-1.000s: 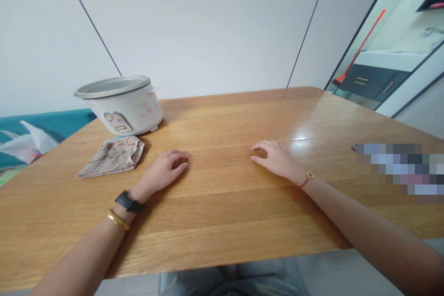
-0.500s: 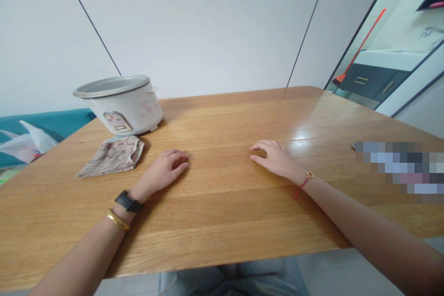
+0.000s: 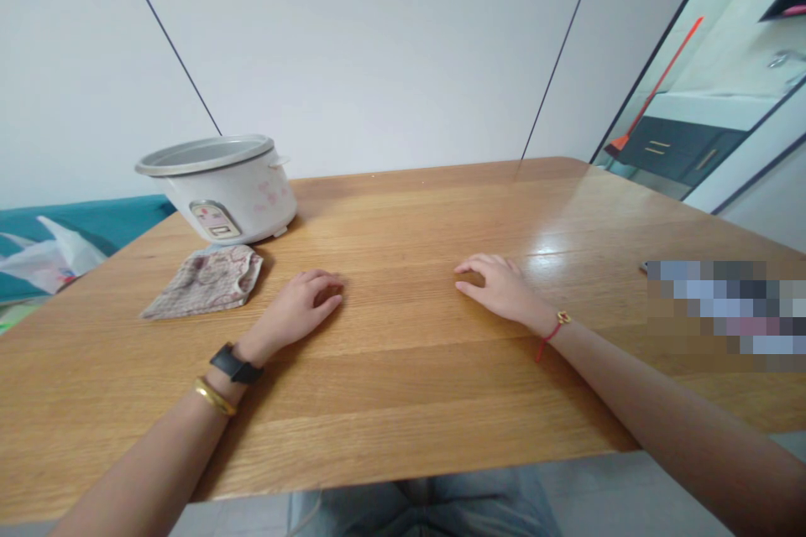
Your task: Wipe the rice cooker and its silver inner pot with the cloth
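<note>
The left hand (image 3: pixel 295 310) and right hand (image 3: pixel 500 289) are rested on the light oak table (image 3: pixel 403 411), each grip loosely curled and empty; a crumpled pink-patterned cloth (image 3: pixel 205 281) is seen near the left, a white lidless rice cooker (image 3: pixel 230 193) behind it

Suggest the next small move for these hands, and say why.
Probably the left hand should slide over to the patterned cloth. It rests empty on the wooden table, and the cloth lies just beside it, closer than anything else. The right hand is empty too, with nothing near it, and the white rice cooker sits farther back, behind the cloth.
</note>
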The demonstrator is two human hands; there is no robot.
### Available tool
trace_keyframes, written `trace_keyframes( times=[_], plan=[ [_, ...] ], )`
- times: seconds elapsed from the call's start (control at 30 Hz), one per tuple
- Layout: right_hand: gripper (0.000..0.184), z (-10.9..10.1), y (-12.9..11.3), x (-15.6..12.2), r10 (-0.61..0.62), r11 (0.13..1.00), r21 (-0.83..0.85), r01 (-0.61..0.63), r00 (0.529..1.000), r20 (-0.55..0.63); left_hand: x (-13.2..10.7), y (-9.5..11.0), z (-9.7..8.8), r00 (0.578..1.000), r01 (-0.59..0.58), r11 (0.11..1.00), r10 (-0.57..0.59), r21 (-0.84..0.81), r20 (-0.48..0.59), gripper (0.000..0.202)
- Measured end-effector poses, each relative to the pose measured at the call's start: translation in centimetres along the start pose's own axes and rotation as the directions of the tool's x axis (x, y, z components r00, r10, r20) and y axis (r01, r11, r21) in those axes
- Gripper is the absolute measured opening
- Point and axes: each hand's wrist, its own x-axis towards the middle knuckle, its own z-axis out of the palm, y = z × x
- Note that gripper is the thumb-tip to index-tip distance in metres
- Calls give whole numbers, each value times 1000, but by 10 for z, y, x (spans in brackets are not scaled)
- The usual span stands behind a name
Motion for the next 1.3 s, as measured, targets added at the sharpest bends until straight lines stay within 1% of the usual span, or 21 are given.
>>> trace_keyframes(
  times=[0.3,0.5,0.83,1.3],
  plan=[
    [21,1,1,0,-13,1000,-2,13,1000,-4,0,-2,2,1000,-2,1000,2,3,-1,37],
    [22,1,1,0,6,1000,-4,-6,1000,4,-1,-1,1,1000,-1,1000,1,5,-4,36],
    [21,1,1,0,-10,1000,3,10,1000,5,0,1,0,1000,0,1000,0,10,6,35],
    [21,-1,-1,-1,-1,1000,-9,1,1000,15,0,0,0,1000,1,1000,-1,3,1,37]
  ],
)
